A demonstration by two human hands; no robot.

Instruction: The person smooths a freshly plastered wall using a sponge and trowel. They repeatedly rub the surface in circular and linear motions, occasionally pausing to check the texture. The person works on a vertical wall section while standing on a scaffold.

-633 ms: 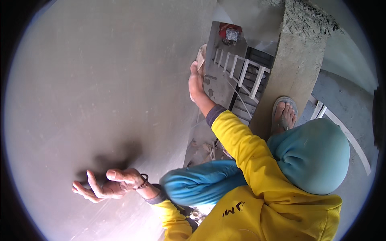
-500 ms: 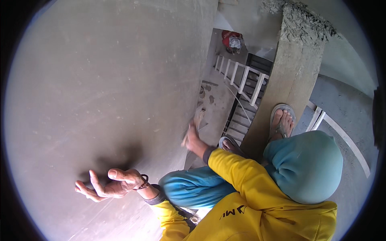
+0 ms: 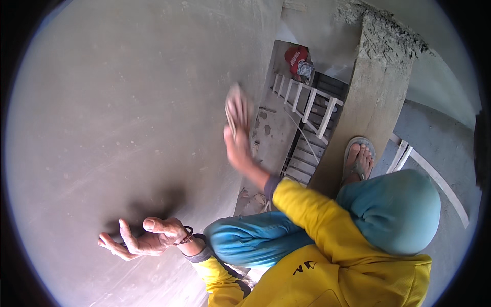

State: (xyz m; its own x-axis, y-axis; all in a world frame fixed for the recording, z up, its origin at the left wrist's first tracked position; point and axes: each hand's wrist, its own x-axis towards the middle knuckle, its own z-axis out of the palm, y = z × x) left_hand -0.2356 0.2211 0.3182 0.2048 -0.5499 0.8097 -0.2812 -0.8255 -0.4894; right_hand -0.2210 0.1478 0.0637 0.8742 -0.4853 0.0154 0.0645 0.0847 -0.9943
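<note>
Only one view here, the head camera looking down, and the fisheye bends everything near the rim.

The big thing filling the left and middle is a smooth grey plastered wall [image 3: 117, 112], fresh-looking, with a few small specks on it. The right hand [image 3: 239, 146] is up against the edge of that wall, arm stretched out in a yellow sleeve [image 3: 317, 220] with a dark cuff. It's gripping a small flat tan pad, looks like a sanding block or float [image 3: 236, 107], and the pad is blurred, so I can't make out the exact shape. The pad sits right at the wall's right edge, touching or just about touching it; can't say which.

The left hand [image 3: 140, 238] is low down near the wall, palm up, fingers loosely curled and spread, holding nothing. There's a dark band on that wrist and a soft shadow [image 3: 148, 207] on the wall just above it.

Both knees are bent up in teal trousers [image 3: 255, 238], the right one the big rounded shape at lower right. A bare foot in a grey flip-flop [image 3: 358, 161] stands on a rough concrete beam [image 3: 368, 102] with crumbly mortar along its top end.

Down past the beam and wall there's a pale wooden ladder-like frame [image 3: 307, 102] and, well below, a person in a red cap [image 3: 296, 56], tiny from up here.
</note>
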